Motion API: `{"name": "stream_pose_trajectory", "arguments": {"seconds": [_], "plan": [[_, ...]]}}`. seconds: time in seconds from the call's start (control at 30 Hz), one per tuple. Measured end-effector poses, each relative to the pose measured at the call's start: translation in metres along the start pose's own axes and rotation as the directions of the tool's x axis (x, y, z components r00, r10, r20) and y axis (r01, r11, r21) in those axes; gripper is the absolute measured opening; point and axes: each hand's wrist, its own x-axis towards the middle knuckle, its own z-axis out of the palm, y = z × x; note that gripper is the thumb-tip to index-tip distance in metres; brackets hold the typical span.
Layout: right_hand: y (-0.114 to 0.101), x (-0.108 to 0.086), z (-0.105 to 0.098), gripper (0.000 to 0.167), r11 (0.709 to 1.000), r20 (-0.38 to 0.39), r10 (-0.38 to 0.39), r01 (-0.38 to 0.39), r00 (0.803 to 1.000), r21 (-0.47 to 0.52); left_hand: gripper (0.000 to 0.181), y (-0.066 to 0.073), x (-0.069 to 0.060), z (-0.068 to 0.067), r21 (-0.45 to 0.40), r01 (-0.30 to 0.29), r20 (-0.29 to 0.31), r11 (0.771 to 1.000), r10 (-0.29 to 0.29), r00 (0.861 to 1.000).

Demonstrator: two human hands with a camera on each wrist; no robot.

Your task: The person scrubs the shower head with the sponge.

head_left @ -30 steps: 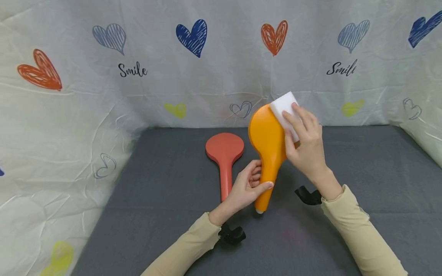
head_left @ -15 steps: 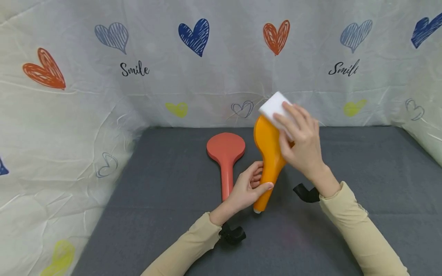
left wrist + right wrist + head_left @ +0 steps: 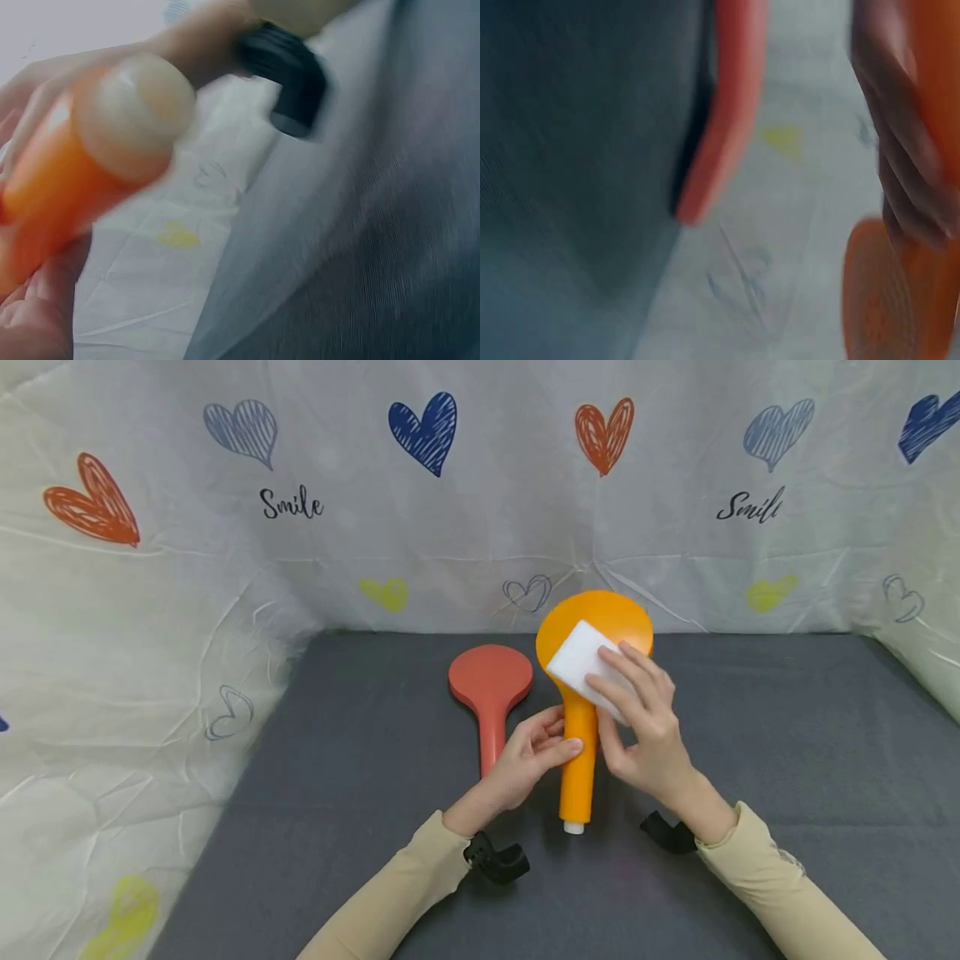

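An orange paddle-shaped object [image 3: 596,610] is held upright, its round head at the top and a white tip [image 3: 573,828] below. My left hand [image 3: 517,764] grips its handle, thumb across the front. My right hand [image 3: 648,735] pinches a white block [image 3: 585,660] flat against the lower part of the head. In the left wrist view the handle [image 3: 52,187] and its whitish end [image 3: 135,112] are blurred, with part of my left hand [image 3: 45,307] around it. The right wrist view shows fingers [image 3: 911,150] on the orange handle; the white block is out of that view.
A red paddle-shaped object [image 3: 491,677] lies on the dark grey cloth [image 3: 360,718], just left of the orange one, its handle partly behind my left hand. Behind stands a pale sheet [image 3: 487,485] printed with hearts. A black device [image 3: 498,860] sits at my left wrist.
The orange object has turned so its broad face shows and its handle hangs straighter. My right hand has moved down with the white block, from the head's upper edge onto its face.
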Motion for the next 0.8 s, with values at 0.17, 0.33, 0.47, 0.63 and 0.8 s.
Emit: {"name": "stream_pose_trajectory", "arguments": {"seconds": [0.17,0.33,0.47,0.63,0.8], "plan": [[-0.003,-0.009,0.003,0.024,0.996,-0.002,-0.038,0.038,0.999,0.075,0.061,0.005,0.000,-0.003,-0.137,0.011,0.013,0.990,-0.009,1.000],[0.001,0.010,-0.003,0.017,0.998,-0.126,0.041,-0.036,0.991,0.044,0.054,0.009,-0.001,-0.007,-0.217,0.034,0.071,0.975,-0.019,0.997],[-0.002,0.028,-0.010,0.023,0.990,-0.207,0.140,-0.131,0.968,0.057,0.052,0.011,-0.002,-0.007,-0.230,0.046,0.080,0.972,-0.029,0.996],[0.002,0.020,-0.006,0.020,0.991,-0.180,0.129,-0.121,0.975,0.055,0.050,0.011,-0.002,-0.007,-0.240,0.032,0.075,0.970,-0.014,0.997],[0.001,-0.005,0.005,0.023,0.999,-0.019,-0.008,0.009,1.000,0.049,0.043,0.013,-0.002,-0.009,-0.249,0.014,0.033,0.968,-0.006,0.999]]}}
